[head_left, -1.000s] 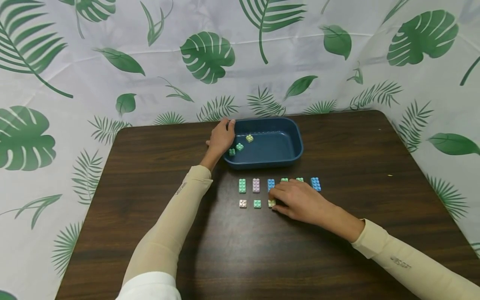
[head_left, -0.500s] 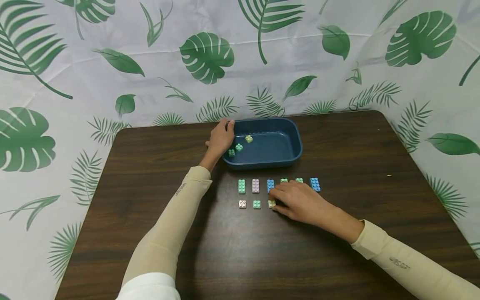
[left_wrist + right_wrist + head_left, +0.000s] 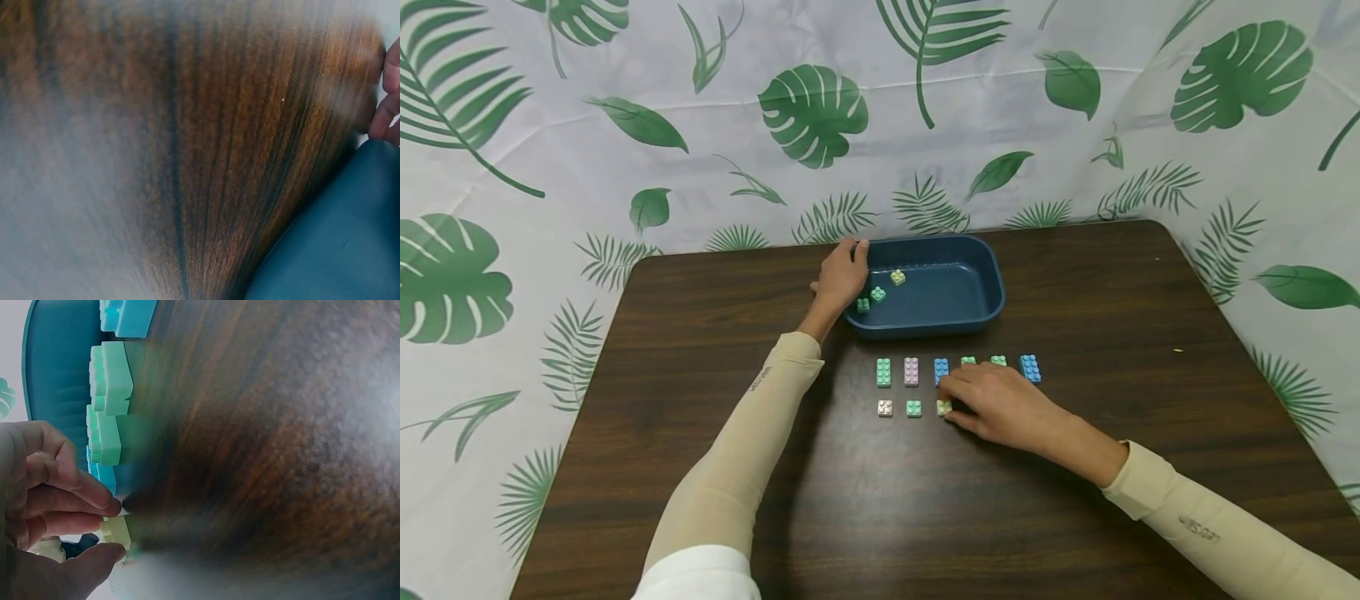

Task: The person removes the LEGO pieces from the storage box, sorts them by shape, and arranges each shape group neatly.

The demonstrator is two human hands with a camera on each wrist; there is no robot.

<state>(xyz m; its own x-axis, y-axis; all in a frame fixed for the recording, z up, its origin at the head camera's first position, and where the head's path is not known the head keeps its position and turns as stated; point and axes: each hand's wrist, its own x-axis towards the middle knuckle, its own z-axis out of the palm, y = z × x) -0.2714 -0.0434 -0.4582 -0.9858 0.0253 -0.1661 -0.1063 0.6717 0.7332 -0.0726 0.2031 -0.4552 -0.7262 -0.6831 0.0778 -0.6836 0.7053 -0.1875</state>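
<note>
My left hand [image 3: 842,275] grips the left rim of a dark blue plastic bin [image 3: 928,328] at the back of the table; its fingertips [image 3: 382,122] show at the bin's edge in the left wrist view. Three small bricks lie in the bin: a yellow one [image 3: 898,277] and two green ones. In front of the bin, my right hand [image 3: 1003,406] pinches a small yellow toy brick [image 3: 117,532] between thumb and fingers, low at the tabletop. That brick stands at the right end of a short row, beside a small green brick [image 3: 913,408] and a pale pink one [image 3: 885,408].
Behind the short row runs a line of several longer bricks: green [image 3: 883,372], lilac [image 3: 912,372], blue [image 3: 942,370], two more green ones partly hidden by my right hand, and a blue one [image 3: 1030,368] at the right. A leaf-print cloth [image 3: 820,200] hangs behind the dark wooden table [image 3: 880,517].
</note>
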